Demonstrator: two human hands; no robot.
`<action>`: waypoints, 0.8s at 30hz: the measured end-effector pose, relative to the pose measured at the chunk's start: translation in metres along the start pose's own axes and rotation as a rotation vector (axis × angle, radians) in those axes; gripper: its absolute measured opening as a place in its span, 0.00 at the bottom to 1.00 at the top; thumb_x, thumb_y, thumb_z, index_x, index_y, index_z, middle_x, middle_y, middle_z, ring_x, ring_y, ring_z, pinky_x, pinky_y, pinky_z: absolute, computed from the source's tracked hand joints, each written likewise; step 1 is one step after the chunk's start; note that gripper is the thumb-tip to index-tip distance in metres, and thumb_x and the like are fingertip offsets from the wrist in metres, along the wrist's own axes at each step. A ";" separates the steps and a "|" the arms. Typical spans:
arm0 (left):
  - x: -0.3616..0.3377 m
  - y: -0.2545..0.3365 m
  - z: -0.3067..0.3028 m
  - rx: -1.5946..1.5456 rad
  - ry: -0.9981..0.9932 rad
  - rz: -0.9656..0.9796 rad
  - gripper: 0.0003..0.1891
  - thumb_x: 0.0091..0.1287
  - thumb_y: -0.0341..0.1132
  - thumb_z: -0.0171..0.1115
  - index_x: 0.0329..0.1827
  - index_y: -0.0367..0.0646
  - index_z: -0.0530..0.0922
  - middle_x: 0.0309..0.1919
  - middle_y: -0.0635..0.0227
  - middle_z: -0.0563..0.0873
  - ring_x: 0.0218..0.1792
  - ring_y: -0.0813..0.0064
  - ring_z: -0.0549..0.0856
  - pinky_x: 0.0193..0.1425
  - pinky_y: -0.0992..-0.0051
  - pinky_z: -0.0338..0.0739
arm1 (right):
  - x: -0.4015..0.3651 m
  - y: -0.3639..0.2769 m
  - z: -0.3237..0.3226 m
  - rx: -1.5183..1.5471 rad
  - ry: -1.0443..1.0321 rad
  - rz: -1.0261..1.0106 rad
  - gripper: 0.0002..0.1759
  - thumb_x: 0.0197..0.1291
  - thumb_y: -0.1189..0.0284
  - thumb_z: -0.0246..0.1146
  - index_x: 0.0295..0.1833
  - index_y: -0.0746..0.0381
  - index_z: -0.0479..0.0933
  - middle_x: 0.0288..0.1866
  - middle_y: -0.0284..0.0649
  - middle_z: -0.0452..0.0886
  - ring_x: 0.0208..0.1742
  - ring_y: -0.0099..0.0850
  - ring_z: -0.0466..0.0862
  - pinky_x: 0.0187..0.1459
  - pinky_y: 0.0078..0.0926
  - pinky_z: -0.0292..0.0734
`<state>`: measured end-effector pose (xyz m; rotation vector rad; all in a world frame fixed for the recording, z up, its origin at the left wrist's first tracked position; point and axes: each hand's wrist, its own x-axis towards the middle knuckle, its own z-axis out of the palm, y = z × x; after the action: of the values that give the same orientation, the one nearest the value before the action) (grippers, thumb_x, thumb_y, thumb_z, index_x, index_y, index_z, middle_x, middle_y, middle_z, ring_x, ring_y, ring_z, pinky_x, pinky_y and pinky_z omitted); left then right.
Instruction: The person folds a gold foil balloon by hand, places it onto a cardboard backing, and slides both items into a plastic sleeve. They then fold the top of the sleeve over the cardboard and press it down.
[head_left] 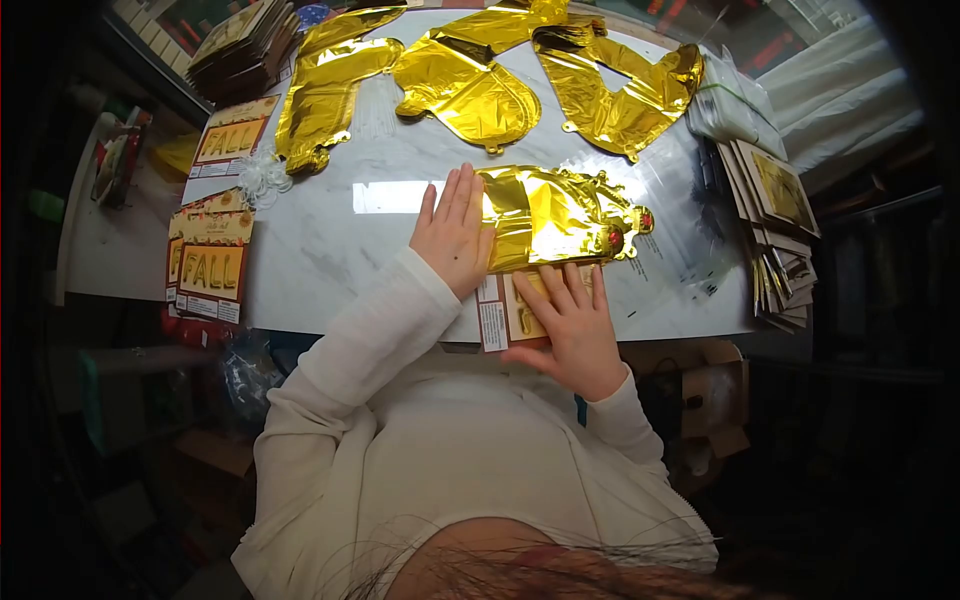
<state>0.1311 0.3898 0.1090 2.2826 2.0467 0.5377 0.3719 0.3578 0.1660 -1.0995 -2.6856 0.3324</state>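
Note:
A folded gold foil balloon bundle (560,218) lies on the white table in front of me. My left hand (455,230) rests flat with its fingers stretched out along the bundle's left edge. Along the lower edge of the foil, my right hand (575,325) is spread, its fingertips touching the foil and the card below. That printed card (494,318) lies partly under the bundle and my right hand. Small tabs and red spots show at the foil's right end.
Flat gold foil balloons (470,90) lie across the back of the table (300,270). Printed FALL cards (212,262) and a white ribbon bundle (263,180) are at left. Card packs (775,215) and clear plastic bags (735,105) are stacked at right.

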 end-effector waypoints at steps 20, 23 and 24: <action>0.000 -0.002 0.004 0.009 0.027 0.017 0.37 0.79 0.44 0.53 0.85 0.29 0.60 0.87 0.45 0.60 0.88 0.50 0.58 0.89 0.47 0.49 | -0.079 0.022 -0.094 0.406 0.740 0.259 0.23 0.81 0.69 0.60 0.71 0.73 0.78 0.69 0.57 0.85 0.73 0.55 0.83 0.77 0.50 0.71; -0.001 0.003 -0.001 0.012 0.034 0.016 0.38 0.78 0.45 0.55 0.85 0.30 0.60 0.87 0.44 0.59 0.88 0.50 0.56 0.89 0.47 0.49 | -0.039 0.003 -0.065 0.476 0.777 0.166 0.23 0.84 0.68 0.56 0.73 0.75 0.76 0.72 0.60 0.82 0.74 0.54 0.82 0.75 0.46 0.74; 0.000 -0.005 0.009 0.012 0.033 0.018 0.38 0.78 0.45 0.55 0.85 0.30 0.60 0.87 0.44 0.59 0.88 0.50 0.56 0.89 0.47 0.49 | -0.014 -0.006 -0.051 0.487 0.713 0.038 0.23 0.82 0.72 0.57 0.74 0.74 0.76 0.74 0.61 0.80 0.76 0.54 0.80 0.76 0.47 0.73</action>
<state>0.1292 0.3927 0.0991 2.3163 2.0512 0.5694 0.3923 0.3496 0.2144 -0.8937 -1.8318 0.4625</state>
